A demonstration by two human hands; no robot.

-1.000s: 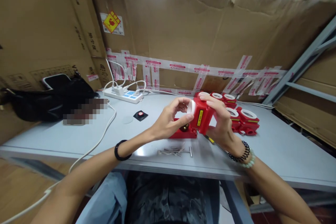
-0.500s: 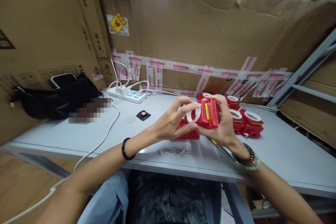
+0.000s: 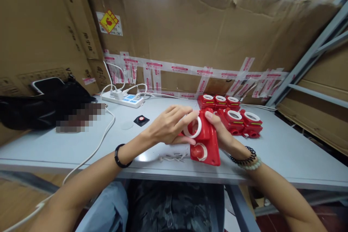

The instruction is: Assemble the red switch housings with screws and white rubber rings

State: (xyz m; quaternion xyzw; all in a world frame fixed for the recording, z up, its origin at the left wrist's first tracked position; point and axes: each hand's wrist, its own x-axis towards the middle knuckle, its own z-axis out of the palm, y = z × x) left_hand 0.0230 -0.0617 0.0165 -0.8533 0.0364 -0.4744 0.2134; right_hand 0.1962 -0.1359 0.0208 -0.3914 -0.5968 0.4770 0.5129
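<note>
Above the front of the table, both hands hold a red housing (image 3: 210, 136) tilted, its flat plate slanting down toward me. My left hand (image 3: 172, 125) is closed around the white ring (image 3: 200, 127) on its opening, index finger above and thumb below. My right hand (image 3: 223, 134) grips the housing's right side, thumb on its top; the other fingers are hidden behind it. Lower on the plate, a round red part (image 3: 198, 150) sits in a pale ring. Small thin loose pieces (image 3: 175, 157) lie on the table below my left hand, too blurred to name.
Several similar red housings (image 3: 234, 125) with white rings stand at the right back. Left of my hands lie a black square piece with a red centre (image 3: 141, 120) and a clear disc (image 3: 127, 125). A white power strip (image 3: 123, 98), its cord (image 3: 107, 134) and a black bag (image 3: 51, 105) are farther left.
The red housing has been turned and lowered, so its plate with the round red part now faces me. Both hands have moved with it. The view has shifted slightly to the right.
</note>
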